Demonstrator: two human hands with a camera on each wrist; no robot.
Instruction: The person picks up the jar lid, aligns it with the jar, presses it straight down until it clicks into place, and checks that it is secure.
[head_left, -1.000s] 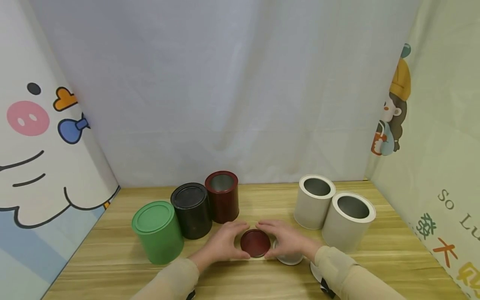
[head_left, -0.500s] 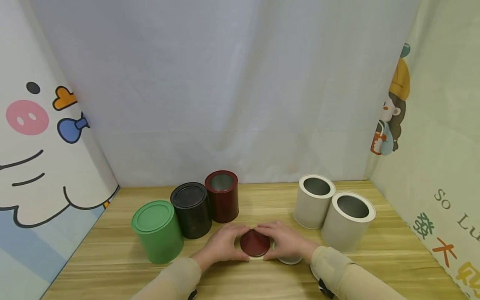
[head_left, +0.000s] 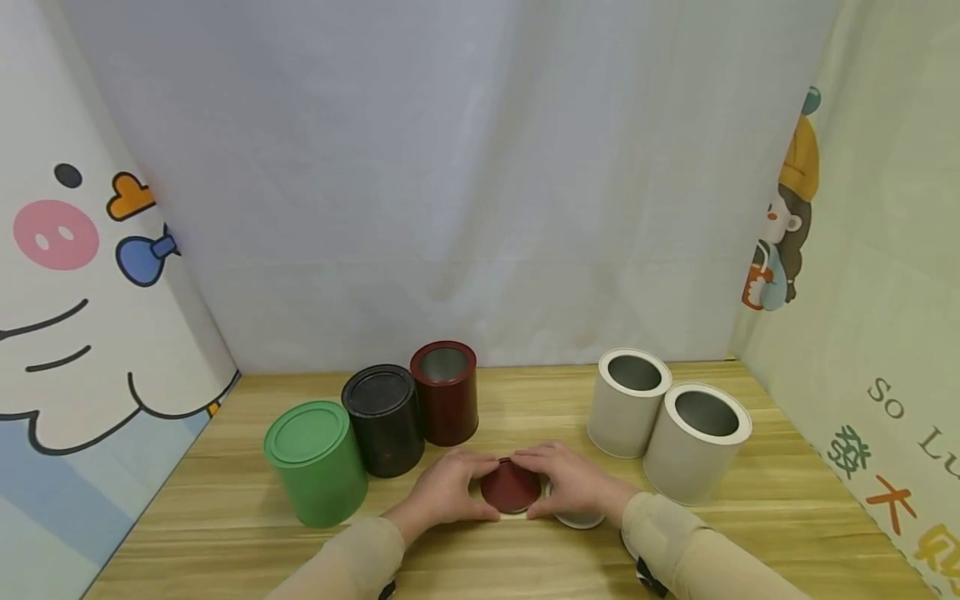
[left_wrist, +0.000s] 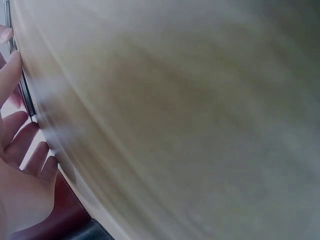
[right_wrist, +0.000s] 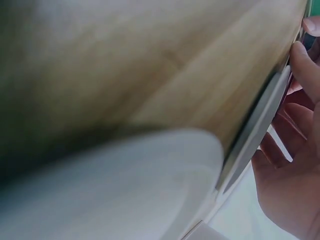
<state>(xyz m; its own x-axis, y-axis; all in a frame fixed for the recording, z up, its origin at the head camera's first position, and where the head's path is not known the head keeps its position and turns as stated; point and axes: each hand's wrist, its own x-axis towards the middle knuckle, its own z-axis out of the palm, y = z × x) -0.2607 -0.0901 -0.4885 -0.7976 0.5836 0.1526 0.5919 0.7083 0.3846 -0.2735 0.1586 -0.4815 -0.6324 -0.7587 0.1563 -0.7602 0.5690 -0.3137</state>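
Note:
A dark red round lid (head_left: 511, 489) lies on the wooden table, framed by both hands. My left hand (head_left: 447, 487) curves round its left side, with thumb at the near edge and fingers at the far edge. From the right, my right hand (head_left: 576, 482) holds the rim in a mirrored curve. Both hands' fingertips meet the rim. Part of a white lid (head_left: 581, 520) shows beneath the right hand; in the right wrist view that white lid (right_wrist: 262, 117) lies beside the fingers. An uncovered dark red can (head_left: 453, 410) stands behind the left hand.
A lidded green can (head_left: 322, 479) and a lidded black can (head_left: 390, 433) stand at left. Two uncovered white cans (head_left: 626, 417) are at right. Another white lid (head_left: 628, 543) lies partly under the right sleeve. A pale curtain (head_left: 480, 208) hangs behind the table.
Both hands have shifted very slightly, the right one a little leftward at the lid. The lid and cans stay in place.

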